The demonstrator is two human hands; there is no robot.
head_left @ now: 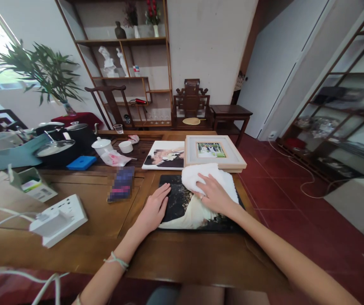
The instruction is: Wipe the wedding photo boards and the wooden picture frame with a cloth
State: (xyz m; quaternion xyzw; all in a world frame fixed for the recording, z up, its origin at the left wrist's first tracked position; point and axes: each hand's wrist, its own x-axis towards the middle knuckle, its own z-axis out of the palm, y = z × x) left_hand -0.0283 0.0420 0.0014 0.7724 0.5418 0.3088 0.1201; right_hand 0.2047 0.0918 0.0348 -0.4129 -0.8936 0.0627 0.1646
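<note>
A dark, flat picture panel [172, 203] lies on the wooden table in front of me. It shows a pale, dress-like shape [185, 219] and small light specks. My left hand [156, 207] rests flat on the panel's left edge, fingers stretched and holding nothing. Over the panel's upper right lies a thick white towel [228, 182]. My right hand [212, 192], with a ring on one finger, presses on the towel and grips it, its fingers partly spread. The towel and this hand hide part of the picture.
Behind the panel lie a framed photo [211, 150] and a white-edged print [163, 154]. Leftward are a blurred purple item [121, 184], a blue box [81, 162], a white power strip [59, 218] with cables, a lidded pan [55, 150] and a white teapot [102, 145].
</note>
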